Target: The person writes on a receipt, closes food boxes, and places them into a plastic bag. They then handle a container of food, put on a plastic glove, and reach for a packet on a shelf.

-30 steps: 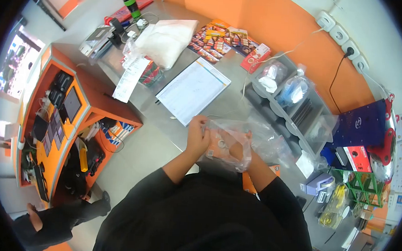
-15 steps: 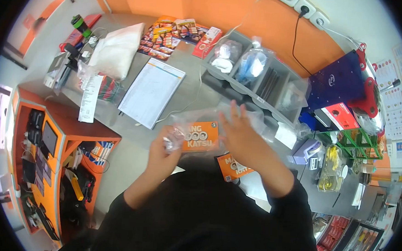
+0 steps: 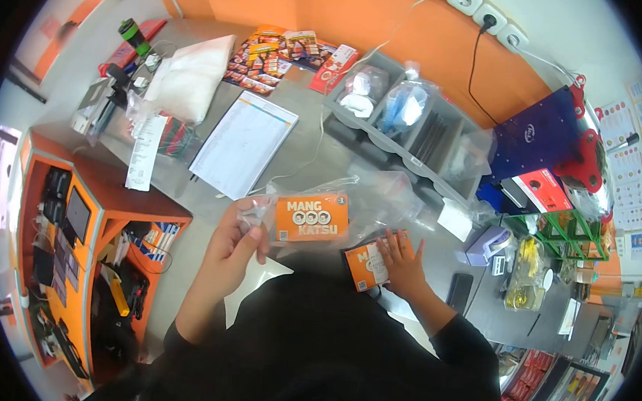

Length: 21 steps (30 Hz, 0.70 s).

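My left hand (image 3: 236,248) pinches the gathered end of a clear plastic bag (image 3: 262,206) between thumb and fingers. Inside or under the bag's film, just right of that hand, shows an orange printed card (image 3: 311,218) reading "MANG KATSU". Lower and to the right sits a matching orange piece (image 3: 362,266), seemingly a stack or small box, with a dark edge. Over its right part lies my right hand (image 3: 405,270), fingers spread and touching its top. More clear film (image 3: 391,194) spreads on the table behind the card.
A grey divided bin (image 3: 412,156) with bagged items stands at the back. Left of centre lies an open notebook (image 3: 243,144), near a receipt (image 3: 146,151). A tape dispenser (image 3: 489,244), a phone (image 3: 460,292) and a green basket (image 3: 576,234) are to the right.
My right hand has moved down and right from above the film onto the second orange piece. My left hand has shifted slightly left and down with the bag end.
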Available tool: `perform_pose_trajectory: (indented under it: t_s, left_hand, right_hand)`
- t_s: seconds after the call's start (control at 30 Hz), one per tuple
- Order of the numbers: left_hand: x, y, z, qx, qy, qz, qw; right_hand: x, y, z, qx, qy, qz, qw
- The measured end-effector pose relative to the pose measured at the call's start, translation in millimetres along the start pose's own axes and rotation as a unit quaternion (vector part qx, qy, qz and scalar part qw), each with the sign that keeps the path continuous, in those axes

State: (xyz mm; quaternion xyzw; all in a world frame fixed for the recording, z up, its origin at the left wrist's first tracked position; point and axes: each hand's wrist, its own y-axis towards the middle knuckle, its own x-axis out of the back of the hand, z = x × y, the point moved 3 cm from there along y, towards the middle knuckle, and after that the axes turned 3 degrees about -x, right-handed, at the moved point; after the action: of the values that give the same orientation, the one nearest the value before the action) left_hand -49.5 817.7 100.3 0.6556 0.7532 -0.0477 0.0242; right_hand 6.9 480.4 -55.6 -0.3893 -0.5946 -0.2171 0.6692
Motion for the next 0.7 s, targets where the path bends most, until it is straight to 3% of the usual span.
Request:
perform_pose_trajectory:
  t_s: [0.13,0.2,0.27,0.43,0.53,0.6,0.7]
  left_hand:
    - [-4,0,-3,-0.025,0.043,-0.007,0.999]
    - [2,-1,-2,-0.031,0.065,-0.015,0.997]
    - [10,1,4,-0.009,0.074,0.004,0.997]
    - [16,2,4,0.007,0.056,-0.004,0.998]
    - [13,4,6,0.002,0.012,-0.004,1.0]
    - [14,3,7,-0.015,-0.001,-0.007,1.0]
    - [19,4,15,-0.028,-0.043,0.016,0.999]
  right_hand:
    - [-8,8,2,0.016,-0.029,-0.066,0.997]
    - [13,11,-8,0.02,0.068,0.036,0.997]
    - [37,6,-19,0.017,0.088,0.039,0.995]
    - [177,-18,-25,-0.008,0.164,0.058,0.985]
    - [270,-21,2,0.046,0.177,0.006,0.983]
    - [294,-2,21,0.067,0.183,-0.018,0.981]
    - [306,47,54,0.247,0.293,-0.082,0.92]
